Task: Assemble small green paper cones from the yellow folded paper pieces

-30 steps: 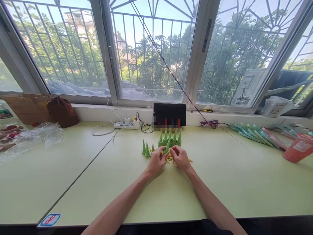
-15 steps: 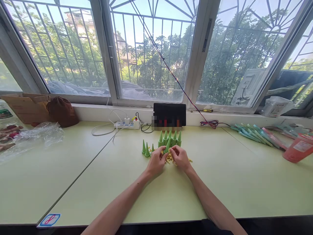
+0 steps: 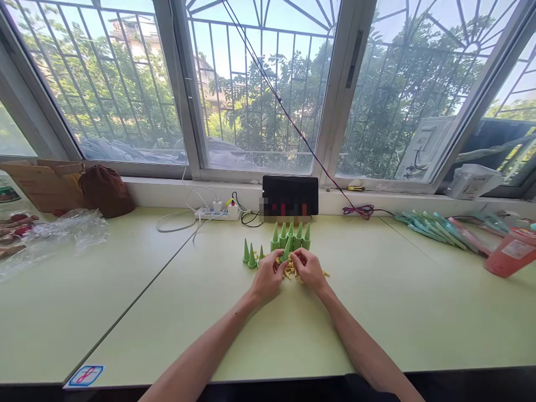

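My left hand (image 3: 269,274) is closed around the base of a green cone-shaped piece (image 3: 287,249), which points up with a slight tilt. Close on its right side, my right hand (image 3: 309,270) is pinched; whatever its fingertips hold is too small to make out. Small yellow pieces (image 3: 288,272) lie scattered on the table under and between both hands. Behind them stands a cluster of upright green cones (image 3: 307,237). A few more green cones (image 3: 246,252) stand to the left of my left hand.
A dark tablet screen (image 3: 290,195) leans at the back, beside a white power strip (image 3: 218,212) with cables. To the right lie bluish plastic packets (image 3: 431,229) and a red cup (image 3: 508,254). Clear plastic wrap (image 3: 79,229) and a brown bag (image 3: 106,191) are at left.
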`<state>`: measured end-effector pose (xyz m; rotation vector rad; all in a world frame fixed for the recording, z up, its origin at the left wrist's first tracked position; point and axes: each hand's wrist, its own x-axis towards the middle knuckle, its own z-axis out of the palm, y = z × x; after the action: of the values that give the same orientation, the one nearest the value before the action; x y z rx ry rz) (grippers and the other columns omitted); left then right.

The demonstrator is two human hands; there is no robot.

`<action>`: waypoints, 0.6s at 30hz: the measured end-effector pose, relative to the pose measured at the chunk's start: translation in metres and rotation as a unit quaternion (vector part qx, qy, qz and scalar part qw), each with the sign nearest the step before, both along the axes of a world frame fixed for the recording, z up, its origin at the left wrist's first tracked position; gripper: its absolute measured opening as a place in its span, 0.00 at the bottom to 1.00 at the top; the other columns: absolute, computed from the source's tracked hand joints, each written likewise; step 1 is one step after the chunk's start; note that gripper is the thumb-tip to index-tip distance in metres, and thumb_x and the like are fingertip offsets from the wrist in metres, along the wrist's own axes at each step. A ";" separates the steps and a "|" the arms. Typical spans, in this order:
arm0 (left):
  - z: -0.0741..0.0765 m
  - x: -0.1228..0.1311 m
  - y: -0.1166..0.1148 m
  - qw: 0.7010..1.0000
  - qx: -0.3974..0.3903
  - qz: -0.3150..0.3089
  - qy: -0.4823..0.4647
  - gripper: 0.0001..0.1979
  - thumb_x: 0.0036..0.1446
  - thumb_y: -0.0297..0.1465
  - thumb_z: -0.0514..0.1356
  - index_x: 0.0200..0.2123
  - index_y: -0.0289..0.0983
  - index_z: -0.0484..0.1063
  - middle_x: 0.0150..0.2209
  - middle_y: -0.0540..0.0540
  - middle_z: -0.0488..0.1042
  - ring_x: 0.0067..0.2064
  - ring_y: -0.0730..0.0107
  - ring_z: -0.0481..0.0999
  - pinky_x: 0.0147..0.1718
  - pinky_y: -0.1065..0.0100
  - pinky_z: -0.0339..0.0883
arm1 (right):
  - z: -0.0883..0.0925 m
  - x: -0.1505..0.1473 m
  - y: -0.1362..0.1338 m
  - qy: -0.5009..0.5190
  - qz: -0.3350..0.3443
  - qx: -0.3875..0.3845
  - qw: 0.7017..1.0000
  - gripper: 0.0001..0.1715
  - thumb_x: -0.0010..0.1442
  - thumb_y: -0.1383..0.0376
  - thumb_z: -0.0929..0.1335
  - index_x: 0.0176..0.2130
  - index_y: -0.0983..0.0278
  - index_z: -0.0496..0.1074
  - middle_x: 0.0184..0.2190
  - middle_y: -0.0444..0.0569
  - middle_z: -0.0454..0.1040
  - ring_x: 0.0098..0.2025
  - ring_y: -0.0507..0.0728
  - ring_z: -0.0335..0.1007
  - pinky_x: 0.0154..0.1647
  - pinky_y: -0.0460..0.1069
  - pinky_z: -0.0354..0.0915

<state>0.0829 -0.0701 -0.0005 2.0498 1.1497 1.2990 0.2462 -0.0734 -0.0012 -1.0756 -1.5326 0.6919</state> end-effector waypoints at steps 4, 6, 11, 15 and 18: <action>0.000 0.000 0.000 1.000 0.000 -0.002 0.001 0.16 0.62 0.33 0.59 0.51 0.34 0.73 0.44 0.39 0.81 0.26 0.71 0.74 0.28 0.66 0.72 | -0.001 0.000 0.000 0.004 0.006 -0.004 1.000 0.25 0.63 0.42 0.66 0.31 0.60 0.68 0.20 0.43 0.67 0.20 0.55 0.61 0.21 0.48 0.59; 0.000 0.000 0.001 1.000 0.001 -0.002 0.001 0.16 0.62 0.33 0.60 0.51 0.34 0.73 0.44 0.39 0.81 0.26 0.71 0.74 0.28 0.66 0.72 | -0.001 0.001 0.000 0.004 0.005 -0.002 1.000 0.25 0.63 0.43 0.66 0.31 0.60 0.68 0.20 0.43 0.67 0.20 0.55 0.61 0.21 0.48 0.59; -0.001 0.000 0.001 1.000 0.000 -0.002 0.000 0.16 0.62 0.33 0.60 0.51 0.34 0.73 0.44 0.39 0.81 0.25 0.71 0.74 0.28 0.66 0.72 | -0.003 0.001 0.001 0.005 0.005 0.002 1.000 0.24 0.63 0.43 0.66 0.31 0.60 0.68 0.20 0.42 0.67 0.20 0.55 0.61 0.21 0.48 0.59; 0.000 0.000 0.000 1.000 -0.003 -0.006 -0.001 0.15 0.62 0.34 0.60 0.51 0.35 0.73 0.45 0.40 0.80 0.26 0.71 0.75 0.28 0.66 0.72 | -0.004 0.001 0.002 0.006 0.010 0.000 1.000 0.23 0.64 0.45 0.66 0.31 0.60 0.68 0.20 0.43 0.67 0.20 0.55 0.62 0.21 0.48 0.59; 0.000 0.000 -0.001 1.000 -0.009 -0.011 0.000 0.16 0.63 0.34 0.59 0.52 0.33 0.72 0.45 0.38 0.80 0.26 0.70 0.75 0.28 0.65 0.72 | -0.003 0.002 0.004 0.006 0.013 0.001 1.000 0.22 0.64 0.46 0.66 0.31 0.60 0.68 0.20 0.43 0.67 0.20 0.55 0.62 0.21 0.48 0.59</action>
<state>0.0830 -0.0707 0.0000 2.0443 1.1328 1.2743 0.2478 -0.0699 -0.0044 -1.0496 -1.5384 0.7129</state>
